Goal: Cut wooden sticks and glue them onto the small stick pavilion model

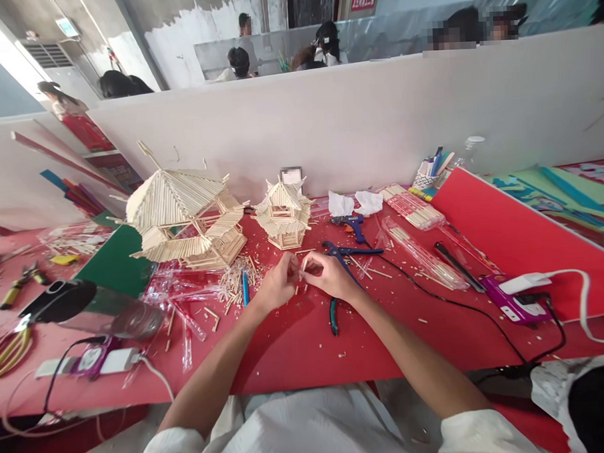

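Note:
My left hand [278, 283] and my right hand [329, 275] meet fingertip to fingertip over the red table [297, 353]. Both are closed in a pinch; whatever small thing lies between the fingers is too tiny to identify. Just behind them stands a small pavilion model [284, 217] built of thin wooden sticks. A larger stick pavilion [176, 212] with a peaked roof stands to the left. Close to my right hand lie blue-handled cutters [339, 251] and teal-handled pliers [333, 313]. A blue pen [245, 287] rests left of my left hand, beside cut stick pieces [234, 283].
A blue glue gun [355, 228] and bagged sticks [423, 254] lie at the right, with a black cable crossing the table to a purple power strip [515, 300]. A bottle [100, 309] lies at left. A white partition [327, 125] rises behind.

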Action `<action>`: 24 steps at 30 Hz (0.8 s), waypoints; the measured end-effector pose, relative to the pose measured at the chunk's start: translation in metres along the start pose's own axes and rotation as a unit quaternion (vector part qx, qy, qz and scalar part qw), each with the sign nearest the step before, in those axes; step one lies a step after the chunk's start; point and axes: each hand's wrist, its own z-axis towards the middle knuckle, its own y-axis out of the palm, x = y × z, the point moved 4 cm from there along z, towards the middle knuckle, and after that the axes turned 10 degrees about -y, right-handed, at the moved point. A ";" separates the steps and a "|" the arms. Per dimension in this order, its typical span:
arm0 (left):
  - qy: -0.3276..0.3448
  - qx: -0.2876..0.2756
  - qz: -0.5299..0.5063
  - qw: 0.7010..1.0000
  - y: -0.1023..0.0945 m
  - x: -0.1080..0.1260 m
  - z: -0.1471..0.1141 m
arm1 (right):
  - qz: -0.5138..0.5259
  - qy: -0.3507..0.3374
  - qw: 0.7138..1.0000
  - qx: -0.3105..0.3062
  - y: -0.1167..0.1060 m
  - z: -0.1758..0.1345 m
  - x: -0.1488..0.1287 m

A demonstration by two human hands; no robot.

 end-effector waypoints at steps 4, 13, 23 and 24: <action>-0.020 0.036 0.006 0.999 -0.032 -0.011 0.005 | 0.054 0.042 0.997 0.024 -0.008 0.001 0.003; -0.099 0.129 0.210 0.964 -0.075 -0.028 0.008 | 0.173 0.090 0.973 0.126 -0.020 0.003 0.017; -0.041 -0.014 -0.134 0.990 0.000 0.005 0.003 | 0.137 0.063 0.982 0.115 -0.018 0.004 0.015; -0.044 -0.009 -0.140 0.989 0.001 0.004 0.003 | 0.130 0.058 0.984 0.111 -0.017 0.004 0.013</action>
